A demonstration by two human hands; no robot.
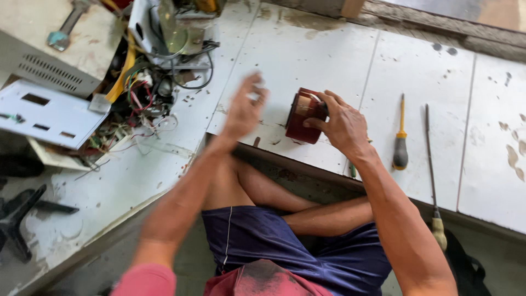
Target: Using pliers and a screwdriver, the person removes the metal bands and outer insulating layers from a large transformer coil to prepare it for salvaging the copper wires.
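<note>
Right hand (341, 125) grips dark red coil (302, 116) on white table (307, 55); left hand (244, 107) open, blurred, holding nothing; yellow-handled screwdriver (400, 137) right.

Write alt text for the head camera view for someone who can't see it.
A seated person's right hand grips a dark red wound coil on a white tiled floor, the blurred left hand raised beside it. Two screwdrivers lie right; an opened device with tangled wires lies left.
</note>
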